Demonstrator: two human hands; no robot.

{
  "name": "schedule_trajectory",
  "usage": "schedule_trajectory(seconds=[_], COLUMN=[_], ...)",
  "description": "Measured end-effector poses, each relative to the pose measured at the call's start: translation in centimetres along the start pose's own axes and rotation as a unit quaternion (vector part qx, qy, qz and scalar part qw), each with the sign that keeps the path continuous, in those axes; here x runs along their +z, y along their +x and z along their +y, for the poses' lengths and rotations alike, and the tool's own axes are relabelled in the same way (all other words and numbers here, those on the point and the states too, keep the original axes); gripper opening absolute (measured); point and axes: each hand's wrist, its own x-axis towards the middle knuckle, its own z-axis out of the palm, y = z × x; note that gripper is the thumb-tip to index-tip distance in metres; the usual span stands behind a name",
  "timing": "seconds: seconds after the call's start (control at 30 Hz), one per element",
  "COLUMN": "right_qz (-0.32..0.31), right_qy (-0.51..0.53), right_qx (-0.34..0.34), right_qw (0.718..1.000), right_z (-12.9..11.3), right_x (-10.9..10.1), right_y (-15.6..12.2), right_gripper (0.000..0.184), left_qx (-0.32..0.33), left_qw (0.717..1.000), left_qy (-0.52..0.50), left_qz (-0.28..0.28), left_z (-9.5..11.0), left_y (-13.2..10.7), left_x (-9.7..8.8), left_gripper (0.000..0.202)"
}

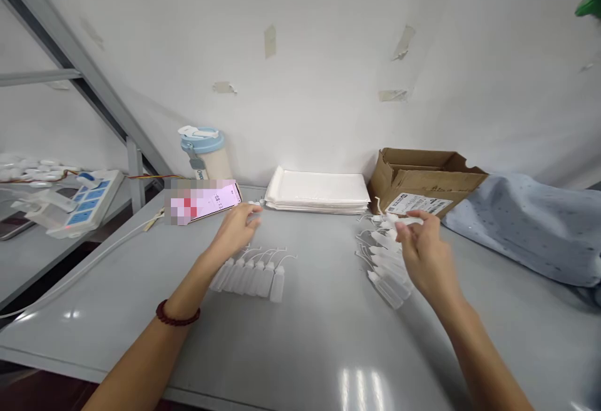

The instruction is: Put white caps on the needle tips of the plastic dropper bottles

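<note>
Centrally, a row of small white bottles (251, 276) lies side by side on the grey table (305, 348), with long axes running up-frame and nozzles toward the wall. Just above it is the left hand (237, 228), fingers loosely bent; I cannot tell whether they pinch anything. Right of centre, the right hand (425, 254) pinches one bottle (407, 219) over a loose pile (385, 267). The phone (209, 201) shows digits resembling 08:13; the box label (417, 203) is unreadable.
</note>
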Motion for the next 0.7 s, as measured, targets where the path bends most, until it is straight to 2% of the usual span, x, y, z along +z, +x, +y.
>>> schedule_trajectory(seconds=[0.1, 0.2, 0.27, 0.53, 0.63, 0.7], right_qz=[0.007, -0.025, -0.025, 0.013, 0.044, 0.094], right_qy=[-0.103, -0.148, -0.156, -0.220, -0.212, -0.182], right_qx=[0.009, 0.018, 0.009, -0.070, -0.120, -0.159], right_qw=[0.995, 0.989, 0.987, 0.973, 0.969, 0.966], right_z=[1.2, 1.9, 2.1, 3.6, 4.4, 4.2], right_x=[-0.5, -0.5, -0.4, 0.4, 0.5, 0.6], right_y=[0.8, 1.0, 1.0, 0.9, 1.2, 1.2], right_gripper=[0.032, 0.036, 0.040, 0.031, 0.041, 0.046], left_qx=[0.018, 0.052, 0.071, 0.085, 0.083, 0.080], left_qw=[0.998, 0.995, 0.993, 0.987, 0.986, 0.986], left_qy=[0.052, 0.082, 0.096, 0.137, 0.145, 0.148], left_qz=[0.033, 0.025, 0.014, 0.011, 0.009, 0.010], left_z=[-1.3, -1.6, -1.6, -2.6, -2.9, -2.9], left_y=[0.8, 1.2, 1.2, 1.4, 1.6, 1.6], left_x=[0.2, 0.8, 1.2, 1.6, 1.7, 1.8], left_gripper=[0.033, 0.036, 0.038, 0.042, 0.038, 0.036])
